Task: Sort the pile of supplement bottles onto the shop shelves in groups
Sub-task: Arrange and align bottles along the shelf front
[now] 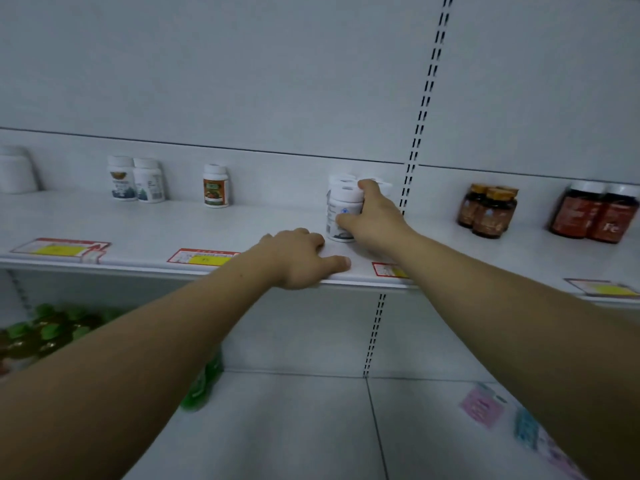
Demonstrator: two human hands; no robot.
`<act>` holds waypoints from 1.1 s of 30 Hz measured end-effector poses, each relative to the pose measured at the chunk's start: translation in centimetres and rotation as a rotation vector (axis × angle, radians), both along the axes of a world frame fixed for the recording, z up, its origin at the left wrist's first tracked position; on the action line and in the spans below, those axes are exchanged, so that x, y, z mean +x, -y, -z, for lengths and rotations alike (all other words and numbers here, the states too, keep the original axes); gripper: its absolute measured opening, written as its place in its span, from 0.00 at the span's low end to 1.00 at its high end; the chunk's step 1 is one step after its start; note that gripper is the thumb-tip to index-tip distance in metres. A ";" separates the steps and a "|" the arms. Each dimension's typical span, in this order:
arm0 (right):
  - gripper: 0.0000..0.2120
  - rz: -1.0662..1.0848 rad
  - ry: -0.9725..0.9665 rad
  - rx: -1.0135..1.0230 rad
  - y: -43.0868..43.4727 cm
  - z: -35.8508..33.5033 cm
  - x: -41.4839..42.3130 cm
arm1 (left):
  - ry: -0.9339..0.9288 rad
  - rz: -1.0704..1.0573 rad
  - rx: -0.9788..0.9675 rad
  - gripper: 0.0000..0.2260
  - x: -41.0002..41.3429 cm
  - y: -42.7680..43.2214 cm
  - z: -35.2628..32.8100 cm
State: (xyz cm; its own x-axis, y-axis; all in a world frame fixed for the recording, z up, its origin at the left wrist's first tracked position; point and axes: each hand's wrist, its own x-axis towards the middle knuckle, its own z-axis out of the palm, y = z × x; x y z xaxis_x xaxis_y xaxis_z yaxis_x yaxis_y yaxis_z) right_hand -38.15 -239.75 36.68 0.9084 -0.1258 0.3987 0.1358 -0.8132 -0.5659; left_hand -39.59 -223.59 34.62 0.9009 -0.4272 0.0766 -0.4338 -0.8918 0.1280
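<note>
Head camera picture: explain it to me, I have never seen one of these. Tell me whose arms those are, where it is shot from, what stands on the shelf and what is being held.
There is no machine here. One camera is worn on a person's head, so both arms reaching in are that person's own. The right hand is closed around a white bottle standing on the upper shelf, in front of more white-capped bottles. The left hand holds nothing and rests flat on the shelf edge. Along the shelf stand a pair of white bottles, an orange-labelled bottle, brown bottles and red bottles. Green-capped bottles sit on the shelf below.
</note>
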 end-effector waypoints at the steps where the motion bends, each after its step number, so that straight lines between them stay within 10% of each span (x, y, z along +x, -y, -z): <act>1: 0.31 0.004 -0.001 -0.008 0.1 0.0 0.0 | 0.004 -0.002 -0.010 0.34 -0.1 0.0 0.0; 22: 0.32 0.029 -0.001 -0.273 -1.2 -3.6 -2.5 | -0.056 0.004 -0.281 0.27 -1.0 -2.2 -2.8; 33: 0.32 -0.249 -0.051 -0.458 -24.1 -8.1 -2.6 | 0.107 -0.223 -0.152 0.27 -7.1 -26.3 -5.2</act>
State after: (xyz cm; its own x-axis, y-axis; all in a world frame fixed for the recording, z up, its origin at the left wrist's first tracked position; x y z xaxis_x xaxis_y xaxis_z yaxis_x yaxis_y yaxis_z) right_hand -40.77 -215.62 44.78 0.9082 0.2732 0.3170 0.3380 -0.9255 -0.1707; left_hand -46.71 -197.32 39.82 0.9547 -0.1956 0.2241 -0.2470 -0.9410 0.2313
